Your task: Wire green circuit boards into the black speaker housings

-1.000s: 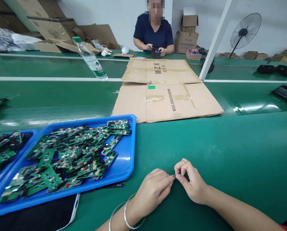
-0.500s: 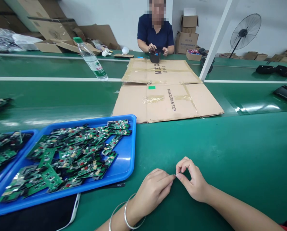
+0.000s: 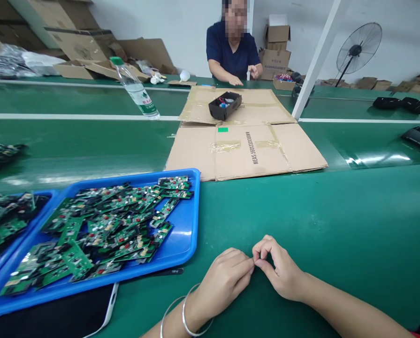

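Observation:
My left hand (image 3: pixel 227 277), with two silver bangles at its wrist, is closed in a pinch above the green table (image 3: pixel 318 225). Its fingertips meet those of my right hand (image 3: pixel 280 270), whose thumb and forefinger are also pinched together. Anything between the fingertips is too small or hidden to make out. Left of my hands lies a blue tray (image 3: pixel 181 239) heaped with green circuit boards (image 3: pixel 76 260). A dark tool (image 3: pixel 172 271) pokes out from under the tray's front edge.
A second tray of boards (image 3: pixel 9 227) and a dark tablet-like device (image 3: pixel 58 312) are at left. Flattened cardboard (image 3: pixel 238 155) bears a black box (image 3: pixel 225 105). A bottle (image 3: pixel 137 91) stands behind the trays. Across the table sits a person (image 3: pixel 232 51) in dark blue.
My right hand has shifted slightly left and down, closing up against my left fingertips. The black box has come forward onto the cardboard, and the person's hands are off it.

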The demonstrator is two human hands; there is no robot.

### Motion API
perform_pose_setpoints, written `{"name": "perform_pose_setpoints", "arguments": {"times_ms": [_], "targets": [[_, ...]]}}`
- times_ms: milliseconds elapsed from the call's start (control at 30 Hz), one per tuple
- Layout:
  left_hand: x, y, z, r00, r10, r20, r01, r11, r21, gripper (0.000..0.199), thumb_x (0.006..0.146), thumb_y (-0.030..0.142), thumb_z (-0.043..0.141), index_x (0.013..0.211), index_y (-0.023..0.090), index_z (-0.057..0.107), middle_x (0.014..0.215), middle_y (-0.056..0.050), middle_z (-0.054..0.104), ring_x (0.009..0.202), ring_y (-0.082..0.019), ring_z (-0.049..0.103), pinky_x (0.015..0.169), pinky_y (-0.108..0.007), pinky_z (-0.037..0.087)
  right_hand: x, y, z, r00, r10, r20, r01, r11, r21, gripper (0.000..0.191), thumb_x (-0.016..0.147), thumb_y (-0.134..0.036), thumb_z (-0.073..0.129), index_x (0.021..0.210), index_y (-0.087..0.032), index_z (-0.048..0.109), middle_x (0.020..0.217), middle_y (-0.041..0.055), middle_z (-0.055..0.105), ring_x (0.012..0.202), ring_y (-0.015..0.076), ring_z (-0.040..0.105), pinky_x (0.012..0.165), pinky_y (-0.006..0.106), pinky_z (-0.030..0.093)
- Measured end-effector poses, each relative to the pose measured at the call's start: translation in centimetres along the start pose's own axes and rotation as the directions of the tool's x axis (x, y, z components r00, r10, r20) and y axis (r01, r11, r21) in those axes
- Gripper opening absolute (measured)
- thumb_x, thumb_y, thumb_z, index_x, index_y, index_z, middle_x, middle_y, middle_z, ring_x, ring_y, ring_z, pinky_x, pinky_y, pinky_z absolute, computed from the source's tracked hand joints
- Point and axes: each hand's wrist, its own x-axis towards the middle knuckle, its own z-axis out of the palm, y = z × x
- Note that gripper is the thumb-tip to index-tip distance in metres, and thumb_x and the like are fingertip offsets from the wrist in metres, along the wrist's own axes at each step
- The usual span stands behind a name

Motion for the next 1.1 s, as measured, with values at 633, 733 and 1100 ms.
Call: {"name": "perform_pose_setpoints", "arguments": {"times_ms": [633, 733, 1100], "targets": [[-0.3, -0.6, 0.2, 0.924, -0.35, -0.151, 0.304, 0.915, -0.264, 0.029, 0.086, 0.026, 0.048, 0.058, 0.019, 0.051, 0.057, -0.001, 0.06, 0.054, -0.014, 0.054, 0.054, -0.024, 0.042, 0.0, 0.7, -0.1, 0.972, 0.185, -0.148, -0.193, 0.98, -0.044, 0.011, 0.079, -0.018, 0.055, 0.078, -0.021, 0.044, 0.069, -0.0025, 0.048, 0.061, 0.0119, 0.048, 0.058, 0.024, 0.041], [-0.1, -0.8, -0.1, 0.868, -0.466, -0.172, 0.37, 0.837, -0.402, 0.031, 0.088, 0.028, 0.046, 0.061, 0.018, 0.059, 0.062, -0.002, 0.065, 0.06, -0.015, 0.06, 0.06, -0.024, 0.044, 0.7, 0.7, -0.2, 0.947, 0.292, -0.136, -0.306, 0.947, -0.096, 0.009, 0.076, -0.015, 0.061, 0.076, -0.019, 0.053, 0.069, -0.0014, 0.058, 0.064, 0.0127, 0.056, 0.062, 0.023, 0.045], [0.7, -2.8, 0.5, 0.7, -0.698, -0.152, 0.363, 0.531, -0.766, 0.042, 0.089, 0.042, 0.037, 0.072, 0.015, 0.065, 0.07, -0.008, 0.07, 0.066, -0.02, 0.064, 0.064, -0.029, 0.048, 20.7, 5.7, -3.1, 0.973, 0.23, 0.032, -0.127, 0.643, -0.755, 0.019, 0.092, -0.025, 0.048, 0.103, -0.015, 0.06, 0.102, 0.0047, 0.064, 0.09, 0.0156, 0.061, 0.083, 0.035, 0.048]]}}
